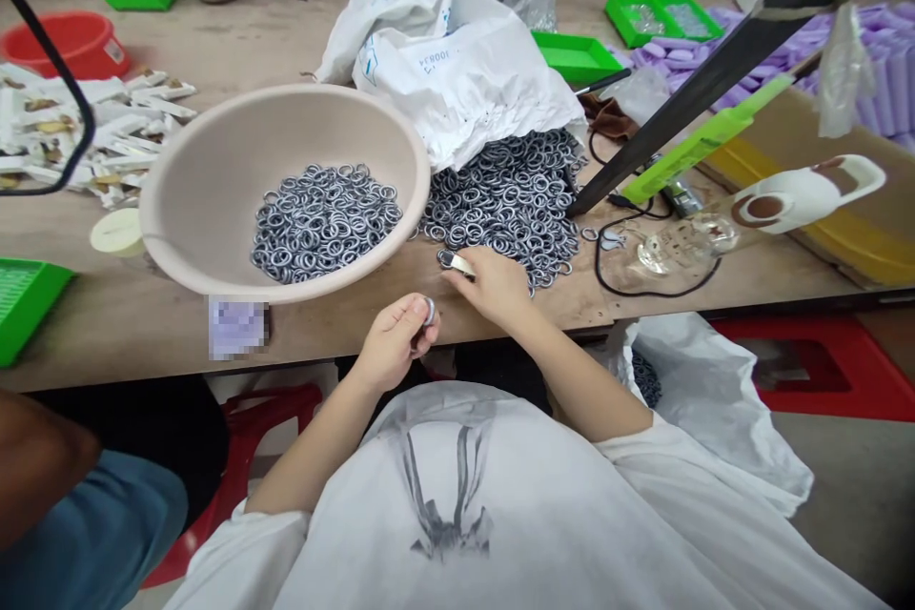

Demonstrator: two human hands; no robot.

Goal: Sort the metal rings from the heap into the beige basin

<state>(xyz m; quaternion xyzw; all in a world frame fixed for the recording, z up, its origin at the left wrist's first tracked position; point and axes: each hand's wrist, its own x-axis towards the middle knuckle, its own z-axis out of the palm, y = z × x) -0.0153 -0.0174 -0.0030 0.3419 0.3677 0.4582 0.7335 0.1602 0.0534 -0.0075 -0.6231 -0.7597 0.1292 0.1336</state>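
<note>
My left hand [395,341] is closed on a grey ring [429,311], pinched between thumb and fingers above the front edge of the table. Just to the right, my right hand [495,284] grips a small pale strip with a dark end [457,262]. That dark end points left, close to a ring; whether they touch I cannot tell. Behind my right hand lies a heap of grey rings [500,200], spilling from a white printed sack [464,67]. A large beige basin [193,172] to the left holds more rings [321,224].
A dark slanted post [672,95] rises right of the heap. Near it stand a clear bottle [686,243] with a white lid, and a looped cable. White pieces [107,129] cover the left. Another person's blue sleeve [107,515] is at lower left; an open white sack [707,372] hangs at right.
</note>
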